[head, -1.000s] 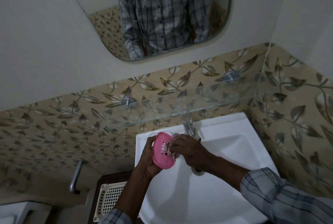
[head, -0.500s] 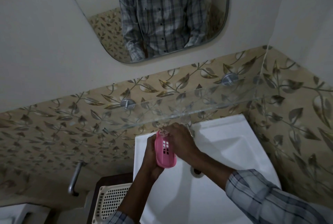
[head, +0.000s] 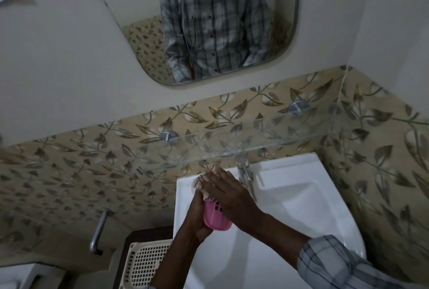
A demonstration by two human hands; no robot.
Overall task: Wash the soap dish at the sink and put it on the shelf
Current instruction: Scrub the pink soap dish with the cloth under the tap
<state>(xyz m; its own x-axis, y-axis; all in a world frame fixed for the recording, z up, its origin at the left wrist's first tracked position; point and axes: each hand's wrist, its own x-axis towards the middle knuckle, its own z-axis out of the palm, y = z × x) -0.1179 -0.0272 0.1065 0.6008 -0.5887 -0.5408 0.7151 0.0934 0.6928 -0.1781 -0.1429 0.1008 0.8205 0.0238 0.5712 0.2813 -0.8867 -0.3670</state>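
Note:
The pink soap dish [head: 217,217] stands on edge over the left side of the white sink [head: 301,207]. My left hand [head: 197,216] grips it from the left and underneath. My right hand [head: 229,193] lies across the dish's upper part with straight fingers, pressing a pale pink scrub pad [head: 204,183] against it. The pad sticks out past my fingertips and hides the top of the dish. A glass shelf [head: 232,147] runs along the tiled wall just above the sink.
A chrome tap [head: 245,170] stands right of my hands at the sink's back edge. A white perforated basket [head: 148,263] sits on a dark stand left of the sink. A metal pipe [head: 98,233] juts from the wall further left. A mirror [head: 232,21] hangs above.
My right hand has slid the pad up over the dish towards the wall and flattened out. The dish has turned more on edge, and my left hand has shifted lower on it.

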